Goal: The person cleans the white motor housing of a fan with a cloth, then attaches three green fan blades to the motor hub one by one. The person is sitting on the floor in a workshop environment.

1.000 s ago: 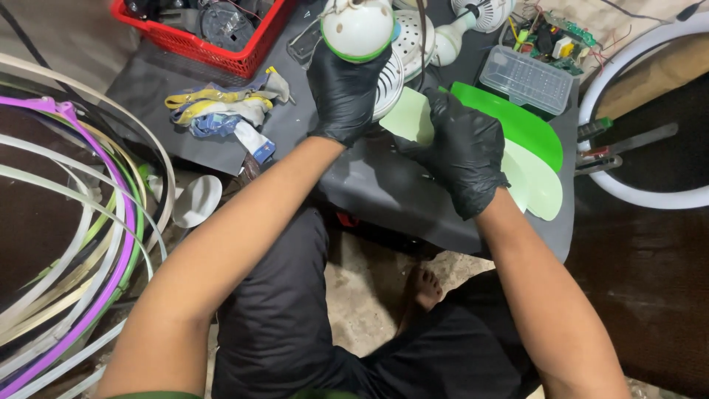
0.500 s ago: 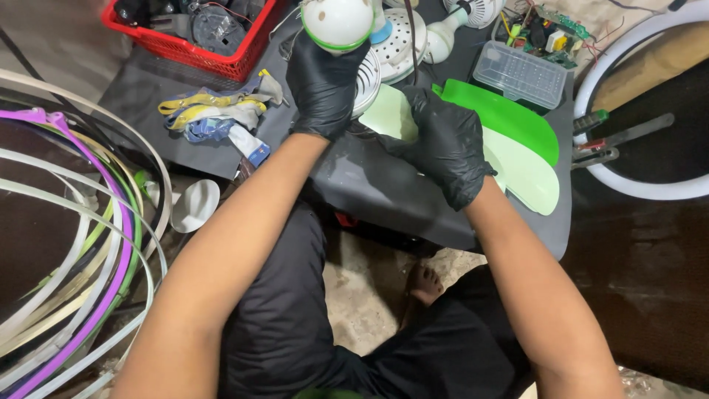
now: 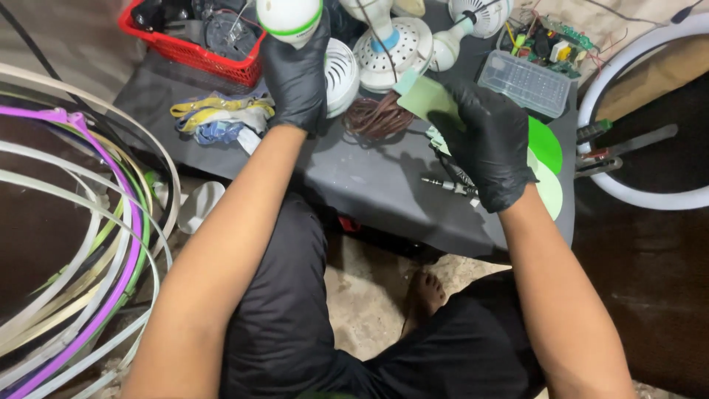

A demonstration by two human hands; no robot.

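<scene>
Lower frame, nearest: the person's lap in black trousers, a bare foot [image 3: 427, 292] on the gritty floor between the knees, both bare forearms rising toward the work surface.

Left edge of frame: a stack of thin plastic hoops [image 3: 81, 244], white, cream, green and one purple, lying on the floor. A small white cup-shaped part [image 3: 199, 207] lies just beside them, under the table's edge.

Centre: low dark grey table [image 3: 369, 185].

Right hand [image 3: 491, 148], black glove, right of centre: closed on a pale green flat plastic piece [image 3: 428, 97], which sticks out up and to the left from between thumb and fingers. Under the hand, more green blade-shaped pieces [image 3: 545, 148], bright and pale, lie flat on the table. A metal plug tip [image 3: 443, 183] lies just below the hand.

Left hand [image 3: 298, 74], black glove, upper centre: clasped round a white rounded housing with a green band [image 3: 289, 18], held up at the top edge of the frame; its upper part is cut off.

Between the hands: a coil of brown wire [image 3: 380, 118]. Beside the left hand, a white vented round cover [image 3: 341, 74].

Upper left: cloth bundle, yellow, white and blue [image 3: 218, 118]; behind it a red basket [image 3: 193, 50] of dark parts.

Top centre, farthest: white fan base [image 3: 391, 44] and a small white motor cover [image 3: 478, 13].

Upper right: clear compartment box [image 3: 526, 83], a green circuit board [image 3: 550, 41], a large white ring [image 3: 635, 188], and hand tools [image 3: 624, 144] crossing it.
</scene>
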